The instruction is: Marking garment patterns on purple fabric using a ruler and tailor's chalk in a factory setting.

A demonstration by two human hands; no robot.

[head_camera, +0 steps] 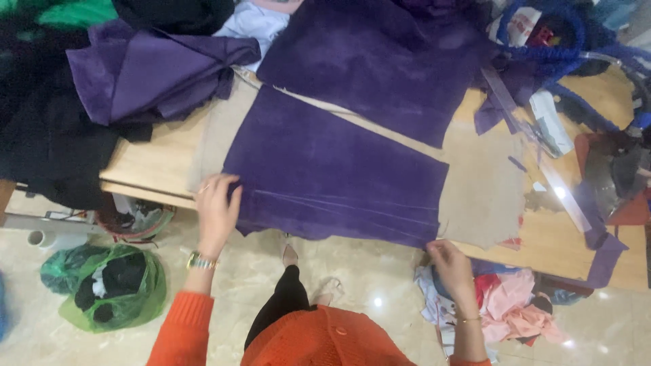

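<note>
Purple cloth panel (332,176): flat on the wooden bench (152,159), over a beige underlayer (485,196), near edge hanging slightly past the bench front. Left hand (217,207): palm down on the panel's near left corner, fingers spread loosely. Right hand (451,264): fingers pinching the panel's near right corner. Second purple piece (386,64): flat behind the first. Clear ruler (536,159): lying to the right. Green bag (112,285): on the floor, left.
</note>
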